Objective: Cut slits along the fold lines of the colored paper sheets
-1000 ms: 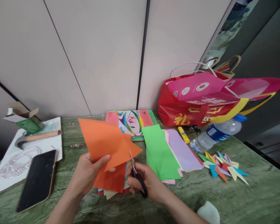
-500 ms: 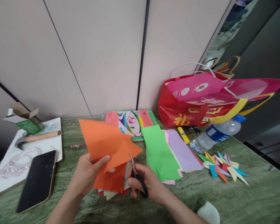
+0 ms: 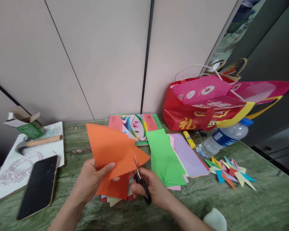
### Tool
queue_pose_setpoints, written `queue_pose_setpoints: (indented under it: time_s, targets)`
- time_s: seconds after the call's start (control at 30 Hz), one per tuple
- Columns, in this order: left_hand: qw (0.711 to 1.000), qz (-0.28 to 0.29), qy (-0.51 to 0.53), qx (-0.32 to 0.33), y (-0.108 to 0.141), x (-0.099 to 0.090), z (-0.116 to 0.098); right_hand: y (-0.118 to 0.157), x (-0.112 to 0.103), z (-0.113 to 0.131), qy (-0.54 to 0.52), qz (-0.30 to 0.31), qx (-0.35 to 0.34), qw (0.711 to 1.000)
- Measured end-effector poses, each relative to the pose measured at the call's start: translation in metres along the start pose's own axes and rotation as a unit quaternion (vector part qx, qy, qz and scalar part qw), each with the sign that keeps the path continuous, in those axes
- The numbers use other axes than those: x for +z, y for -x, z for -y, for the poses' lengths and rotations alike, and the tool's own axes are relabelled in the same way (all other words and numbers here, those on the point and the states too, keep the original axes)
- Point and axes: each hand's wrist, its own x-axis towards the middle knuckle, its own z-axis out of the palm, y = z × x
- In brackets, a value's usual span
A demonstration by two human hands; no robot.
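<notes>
My left hand (image 3: pixel 89 179) pinches the lower left part of an orange paper sheet (image 3: pixel 110 147), thumb on top. The sheet is partly cut, and a pointed flap sticks out to the right. My right hand (image 3: pixel 154 189) is closed round black-handled scissors (image 3: pixel 142 184), whose blades point up at the sheet's lower right part. Below the sheet lies a pile of darker orange and other coloured papers (image 3: pixel 115 188). Green strips (image 3: pixel 162 157) lie just right of the scissors.
A phone (image 3: pixel 38 186), a hammer (image 3: pixel 43 141) and beads are at the left. Behind the papers lies a colourful pack (image 3: pixel 135 125). Purple paper (image 3: pixel 188 154), a glue stick (image 3: pixel 189 139), a bottle (image 3: pixel 225 138), a red bag (image 3: pixel 199 109) and folded paper pieces (image 3: pixel 231 171) stand or lie right.
The orange sheet has shifted slightly right with my left hand. The scissors have turned a little, their handles moving slightly left.
</notes>
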Motion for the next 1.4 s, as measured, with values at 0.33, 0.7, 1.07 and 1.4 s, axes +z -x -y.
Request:
queue_pose_setpoints:
  time_s: [0.33,0.7,1.07,1.4]
  targets:
    - [1.0,0.023,-0.018,-0.001,0.0008,0.0006,0.0,-0.0005,0.0011,0.0035,-0.002,-0.011,-0.016,1.0]
    - [0.999,0.038,-0.039,0.004,-0.0005,-0.0023,0.0026,-0.0005,0.0016,0.0018,-0.009,-0.021,0.005,1.0]
    - [0.999,0.033,-0.021,-0.001,0.0003,-0.0012,0.0017,-0.0003,0.0016,-0.0051,-0.049,-0.015,-0.001,0.999]
    - [0.999,0.038,-0.033,-0.001,0.0016,0.0005,0.0012,-0.0018,0.0037,0.0029,-0.039,-0.021,-0.023,0.999]
